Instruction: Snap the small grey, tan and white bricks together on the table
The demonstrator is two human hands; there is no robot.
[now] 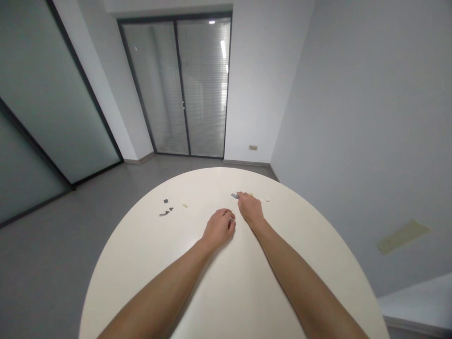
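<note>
My right hand reaches across the white table, its fingers closed at the edge of a small flat grey-blue piece. Closer to me on the left, my left hand rests on the tabletop with its fingers curled inward. A bit of something greyish shows between its thumb and fingers, too small to name. Just beyond my right hand, a small beige piece is partly hidden. A thin whitish piece lies to the right of that hand.
On the left part of the round white table lie a dark square piece, several small dark bits, a grey strip and a beige piece. A wall stands to the right; glass doors are behind.
</note>
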